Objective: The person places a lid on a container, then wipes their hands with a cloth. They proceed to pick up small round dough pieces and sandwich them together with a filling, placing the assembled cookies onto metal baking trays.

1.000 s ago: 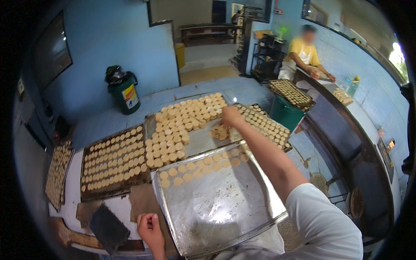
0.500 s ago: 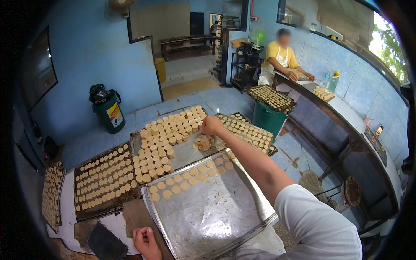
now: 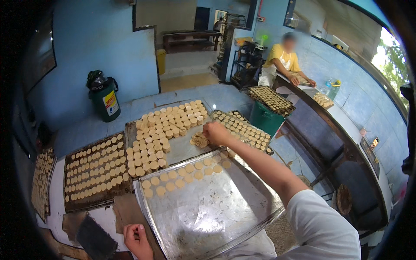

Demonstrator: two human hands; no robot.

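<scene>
My right hand (image 3: 217,133) reaches across to the far tray, fingers bent down at the right side of a crumpled heap of pale scraps (image 3: 198,140). Its fingertips are partly hidden, so what they pinch cannot be made out. Left of the heap, stacks of round, pale dough discs (image 3: 147,151) crowd that tray. Nearest me lies a shiny metal tray (image 3: 208,216), with rows of single discs (image 3: 188,177) along its far edge. My left hand (image 3: 138,241) rests loosely curled beside the metal tray's left edge, nothing visible in it.
A dark tray of disc rows (image 3: 96,167) lies at left, near a black cloth-like square (image 3: 96,237). Another filled tray (image 3: 247,132) is at right. Beyond stand green bins (image 3: 105,104). A co-worker in yellow (image 3: 284,60) works at a long side counter (image 3: 346,125).
My right hand has moved from beside the disc stacks down against the scrap heap. My left hand stays curled in its place. The whole view has shifted slightly.
</scene>
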